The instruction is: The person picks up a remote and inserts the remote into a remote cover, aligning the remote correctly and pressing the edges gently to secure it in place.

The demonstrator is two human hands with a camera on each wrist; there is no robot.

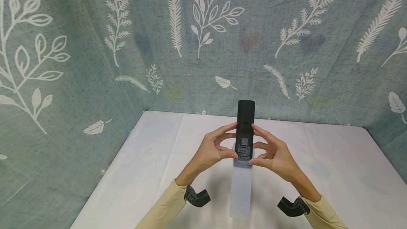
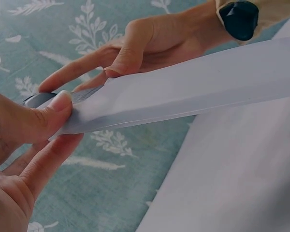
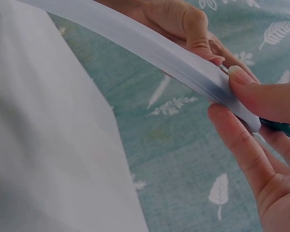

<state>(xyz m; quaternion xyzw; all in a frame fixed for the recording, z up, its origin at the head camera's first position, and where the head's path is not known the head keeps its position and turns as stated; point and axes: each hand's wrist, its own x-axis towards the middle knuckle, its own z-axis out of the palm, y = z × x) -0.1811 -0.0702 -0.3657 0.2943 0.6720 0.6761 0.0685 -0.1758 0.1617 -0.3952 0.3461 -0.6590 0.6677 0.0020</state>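
Note:
A black remote control (image 1: 246, 112), its back with a printed label and code facing the head camera, is held up above the table. A long, translucent white sleeve (image 1: 240, 193) stretches from the remote's lower end towards the person; its mouth overlaps that end. My left hand (image 1: 212, 148) pinches the remote and the sleeve's mouth from the left, thumb low and fingers higher up. From the right, my right hand (image 1: 276, 154) grips them the same way. In both wrist views the sleeve (image 2: 183, 79) runs out smooth and slightly bent, hiding much of the remote.
Beneath the hands is a table with a white cover (image 1: 159, 172). A grey-green curtain (image 1: 203, 70) with white leaf prints hangs behind it and along the left. Each wrist carries a black camera mount (image 1: 198, 197).

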